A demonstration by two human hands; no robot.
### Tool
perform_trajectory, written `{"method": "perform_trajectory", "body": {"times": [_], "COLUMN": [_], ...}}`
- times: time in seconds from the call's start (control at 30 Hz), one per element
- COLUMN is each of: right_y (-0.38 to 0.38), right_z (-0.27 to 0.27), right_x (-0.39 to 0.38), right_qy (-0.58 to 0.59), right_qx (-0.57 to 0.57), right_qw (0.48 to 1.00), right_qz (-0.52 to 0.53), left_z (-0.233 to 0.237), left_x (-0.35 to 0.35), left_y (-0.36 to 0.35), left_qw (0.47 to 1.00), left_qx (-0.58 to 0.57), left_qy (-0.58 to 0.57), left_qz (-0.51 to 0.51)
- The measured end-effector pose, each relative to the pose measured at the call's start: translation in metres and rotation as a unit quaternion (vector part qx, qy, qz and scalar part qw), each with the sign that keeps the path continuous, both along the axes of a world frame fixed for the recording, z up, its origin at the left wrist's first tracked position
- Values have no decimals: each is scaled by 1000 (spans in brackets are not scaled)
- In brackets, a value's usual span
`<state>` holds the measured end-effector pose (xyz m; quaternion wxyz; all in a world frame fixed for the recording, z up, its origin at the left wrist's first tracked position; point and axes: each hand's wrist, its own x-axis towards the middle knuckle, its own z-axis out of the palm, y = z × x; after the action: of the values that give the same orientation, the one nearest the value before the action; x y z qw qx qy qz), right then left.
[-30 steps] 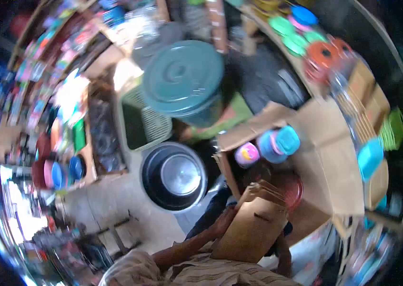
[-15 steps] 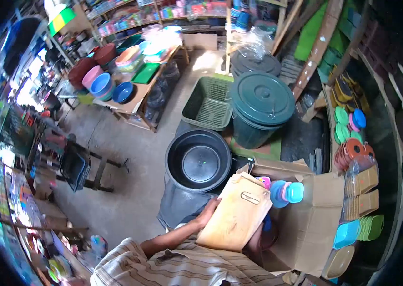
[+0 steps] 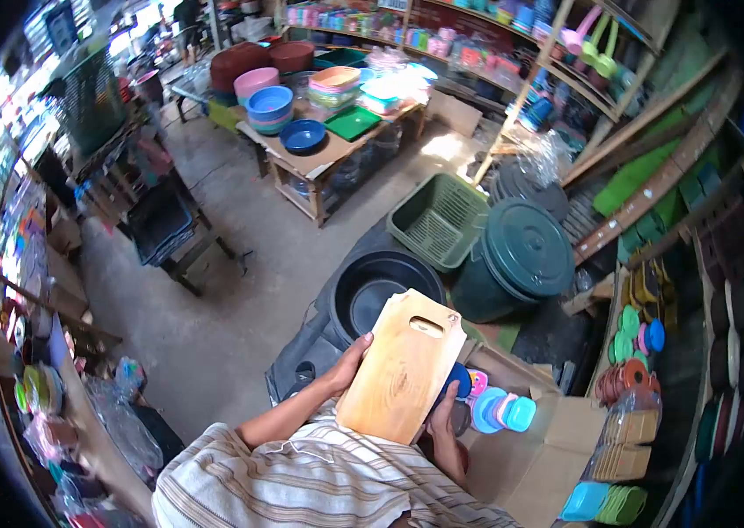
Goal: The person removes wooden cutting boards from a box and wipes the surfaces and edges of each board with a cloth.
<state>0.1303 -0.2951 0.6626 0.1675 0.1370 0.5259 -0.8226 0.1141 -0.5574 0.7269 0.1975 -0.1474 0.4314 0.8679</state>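
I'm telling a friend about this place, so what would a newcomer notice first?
Probably the pale wooden cutting board, front and centre, gripped by the left hand, the right hand by its opposite edge. Just beyond sits a wide black basin, and right of that a big green lidded bin.

From my remote view, I record a loose, off-white garment point(image 3: 337, 482) with brown and greyish stripes of uneven width. The left sleeve point(image 3: 200, 466) is wide, creased and leaves the forearm bare. A thin whitish cord point(image 3: 303, 447) shows at the front. Both hands point(image 3: 350, 365) are ungloved.
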Motion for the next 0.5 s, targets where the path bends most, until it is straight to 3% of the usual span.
{"method": "perform_trajectory", "body": {"times": [0.13, 0.2, 0.23, 0.3, 0.37, 0.43, 0.5], "right_y": [-62, -104, -127, -175, -204, -227, -259], "right_z": [-8, -8, 5, 34, 9, -10, -20], "right_x": [-14, -31, -38, -51, -73, -88, -101], "right_qy": [-2, 82, 74, 39, 20, -1, 38], "right_qx": [-11, 59, 63, 67, 58, 49, 74], "right_qw": [998, 992, 993, 985, 980, 974, 975], "right_qz": [57, 71, 74, 152, 189, 220, 207], "left_z": [-33, -61, -51, -15, -37, -41, -7], "left_x": [-1, -8, -7, -9, -16, -26, -27], "left_y": [-83, -128, -151, -204, -253, -286, -317], "left_qw": [999, 993, 994, 977, 981, 969, 972], "left_qx": [28, -50, -46, -147, -131, -194, -204], "left_qy": [40, 100, 92, 157, 145, 148, 109], "left_qz": [12, 36, 38, 10, -8, 25, 25]}}
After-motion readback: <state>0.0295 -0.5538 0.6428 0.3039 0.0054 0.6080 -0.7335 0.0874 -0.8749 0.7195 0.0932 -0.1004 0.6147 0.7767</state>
